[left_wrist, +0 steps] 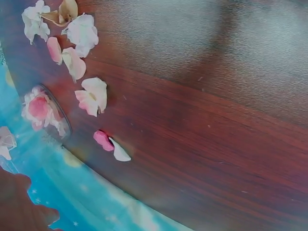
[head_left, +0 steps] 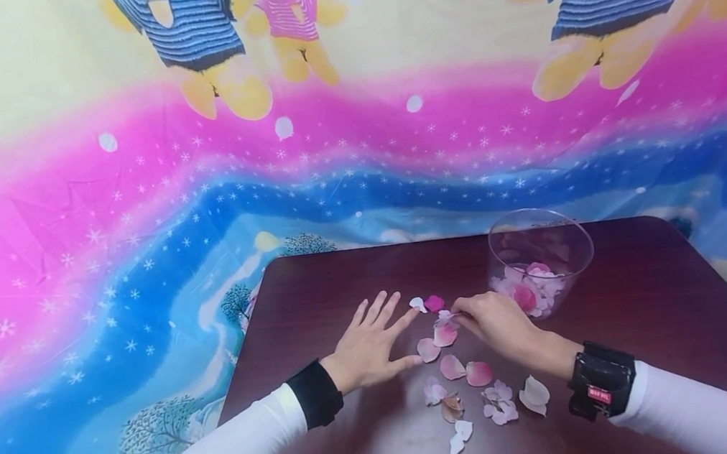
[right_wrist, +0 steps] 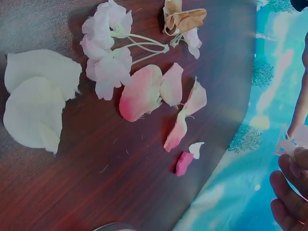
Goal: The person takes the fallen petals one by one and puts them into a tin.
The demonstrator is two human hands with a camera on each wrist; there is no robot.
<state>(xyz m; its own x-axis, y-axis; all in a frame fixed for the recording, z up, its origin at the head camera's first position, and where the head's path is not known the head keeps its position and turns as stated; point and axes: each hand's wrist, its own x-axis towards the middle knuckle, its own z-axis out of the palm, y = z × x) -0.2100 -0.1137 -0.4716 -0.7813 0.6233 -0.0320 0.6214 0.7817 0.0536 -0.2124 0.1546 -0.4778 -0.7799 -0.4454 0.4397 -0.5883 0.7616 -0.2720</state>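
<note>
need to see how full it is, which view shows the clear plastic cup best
The head view: the whole clear plastic cup stands upright on the table, petals filling only its bottom. The left wrist view shows it small, at the table's far edge. The right wrist view catches only a sliver of rim.

Dark reddish wood-grain surface [head_left: 640, 347], rounded corners, set over a bright printed cloth. Clear plastic cup [head_left: 540, 258] upright at far right-centre, pink & white petals inside. Loose petals scattered mid-surface toward near edge: magenta petal [head_left: 434, 303] touching small white one [head_left: 417, 304], pale pink pair [head_left: 465, 371], tiny blossom cluster [head_left: 499, 402], browned bit [head_left: 451, 408], white petals [head_left: 534, 394] at right.
</note>
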